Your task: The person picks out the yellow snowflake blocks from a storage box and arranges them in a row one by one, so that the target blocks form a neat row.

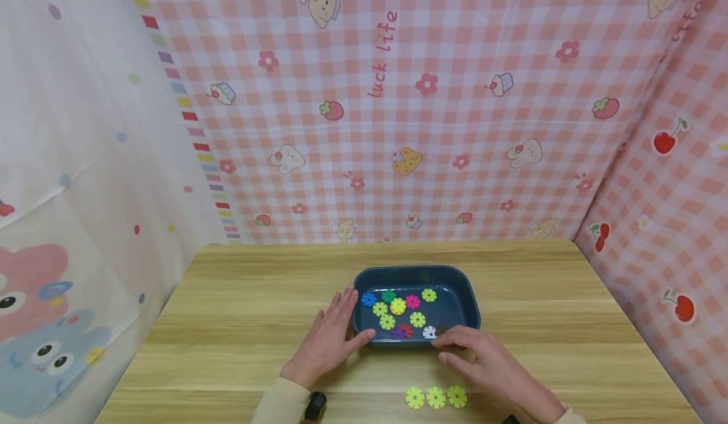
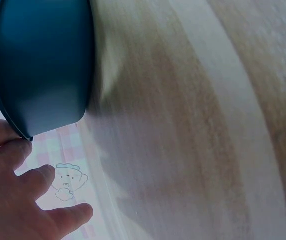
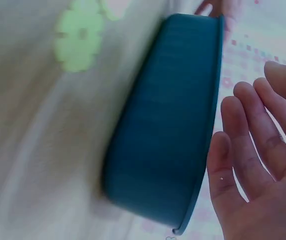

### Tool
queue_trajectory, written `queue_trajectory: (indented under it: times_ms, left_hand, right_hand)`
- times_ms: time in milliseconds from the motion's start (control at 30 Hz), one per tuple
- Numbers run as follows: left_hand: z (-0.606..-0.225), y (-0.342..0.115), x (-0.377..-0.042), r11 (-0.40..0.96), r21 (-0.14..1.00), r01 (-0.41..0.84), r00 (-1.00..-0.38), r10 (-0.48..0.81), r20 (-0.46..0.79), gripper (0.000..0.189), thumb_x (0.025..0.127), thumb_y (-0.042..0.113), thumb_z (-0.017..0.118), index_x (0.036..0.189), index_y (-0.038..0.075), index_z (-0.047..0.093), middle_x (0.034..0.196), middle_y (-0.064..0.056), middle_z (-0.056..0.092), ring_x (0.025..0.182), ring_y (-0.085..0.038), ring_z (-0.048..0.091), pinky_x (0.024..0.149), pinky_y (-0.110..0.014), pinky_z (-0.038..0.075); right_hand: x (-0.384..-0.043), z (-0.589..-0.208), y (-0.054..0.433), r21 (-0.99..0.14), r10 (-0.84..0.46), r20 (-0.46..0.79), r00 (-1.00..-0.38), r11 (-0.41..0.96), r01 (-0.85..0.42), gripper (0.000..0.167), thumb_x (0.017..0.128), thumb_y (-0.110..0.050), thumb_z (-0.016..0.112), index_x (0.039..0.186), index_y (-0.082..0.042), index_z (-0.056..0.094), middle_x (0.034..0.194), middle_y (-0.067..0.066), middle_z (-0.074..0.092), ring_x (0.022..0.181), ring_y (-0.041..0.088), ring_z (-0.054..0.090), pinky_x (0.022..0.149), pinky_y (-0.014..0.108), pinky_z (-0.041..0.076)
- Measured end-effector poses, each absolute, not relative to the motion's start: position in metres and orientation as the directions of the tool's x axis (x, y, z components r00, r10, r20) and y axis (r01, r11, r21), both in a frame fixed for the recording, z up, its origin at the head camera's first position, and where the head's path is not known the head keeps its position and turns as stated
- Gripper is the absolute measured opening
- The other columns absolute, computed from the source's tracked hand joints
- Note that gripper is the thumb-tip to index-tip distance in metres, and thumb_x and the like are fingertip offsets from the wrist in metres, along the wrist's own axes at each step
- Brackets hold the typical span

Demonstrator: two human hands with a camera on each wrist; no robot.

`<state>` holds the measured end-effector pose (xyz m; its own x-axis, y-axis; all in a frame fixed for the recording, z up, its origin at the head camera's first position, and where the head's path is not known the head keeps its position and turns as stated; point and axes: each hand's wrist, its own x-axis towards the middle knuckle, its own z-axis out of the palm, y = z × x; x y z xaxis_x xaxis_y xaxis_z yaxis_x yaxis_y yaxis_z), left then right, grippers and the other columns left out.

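Observation:
A dark blue tray (image 1: 455, 278) holds several flower-shaped plastic discs, among them a blue disc (image 1: 369, 300), a pink disc (image 1: 412, 301) and a white disc (image 1: 429, 332). My left hand (image 1: 332, 337) rests at the tray's left end, fingers stretched along that side and thumb at the front rim; in the left wrist view its fingertips (image 2: 19, 150) touch the rim. At the front right corner, my right hand (image 1: 483, 356) hovers with fingers gently bent, overlapping a brown disc (image 1: 440, 331). The right wrist view shows nothing between its thumb and fingers.
In front of the tray, three yellow-green discs lie in a row, the middle disc (image 1: 436, 397) between its two neighbours. All stand on a wood-grain table (image 1: 227, 323). Behind it hangs a pink checked cloth (image 1: 364, 139), and patterned cloths flank both sides.

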<state>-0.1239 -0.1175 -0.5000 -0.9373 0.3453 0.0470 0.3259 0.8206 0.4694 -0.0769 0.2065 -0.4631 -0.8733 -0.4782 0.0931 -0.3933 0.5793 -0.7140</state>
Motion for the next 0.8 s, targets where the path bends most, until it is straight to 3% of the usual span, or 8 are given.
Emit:
queue_trajectory:
  times_ms: [267, 533, 800]
  left_hand:
    - [-0.499, -0.117, -0.123, 0.814, 0.480, 0.328, -0.936, 0.349, 0.047, 0.088, 0.101, 0.060, 0.057, 0.165, 0.007, 0.026, 0.172, -0.009, 0.019, 0.157, -0.037, 0.018, 0.119, -0.070, 0.024]
    - [-0.499, -0.118, -0.123, 0.809, 0.485, 0.332, -0.934, 0.353, 0.051, 0.088, 0.101, 0.060, 0.056, 0.165, 0.008, 0.025, 0.172, -0.009, 0.019, 0.157, -0.037, 0.019, 0.119, -0.070, 0.024]
    - [-0.499, -0.118, -0.123, 0.813, 0.489, 0.317, -0.939, 0.343, 0.038, 0.088, 0.101, 0.060, 0.056, 0.165, 0.009, 0.025, 0.172, -0.008, 0.018, 0.157, -0.037, 0.019, 0.119, -0.069, 0.024]
  right_hand:
    - [-0.100, -0.462, 0.185, -0.671, -0.401, 0.268, -0.876, 0.576, -0.468, 0.014, 0.099, -0.022, 0.074, 0.112, -0.024, 0.077, 0.107, -0.008, 0.074, 0.094, 0.004, 0.065, 0.080, 0.031, 0.060]
    - [-0.128, -0.460, 0.164, -0.702, -0.368, 0.223, -0.902, 0.582, -0.411, 0.020, 0.098, -0.024, 0.074, 0.118, -0.020, 0.076, 0.113, -0.004, 0.073, 0.105, 0.021, 0.068, 0.092, 0.048, 0.059]
    - [-0.151, -0.470, 0.154, -0.691, -0.361, 0.166, -0.918, 0.621, -0.370, 0.028, 0.098, -0.018, 0.075, 0.125, -0.013, 0.074, 0.123, 0.001, 0.070, 0.115, 0.023, 0.064, 0.102, 0.052, 0.053]
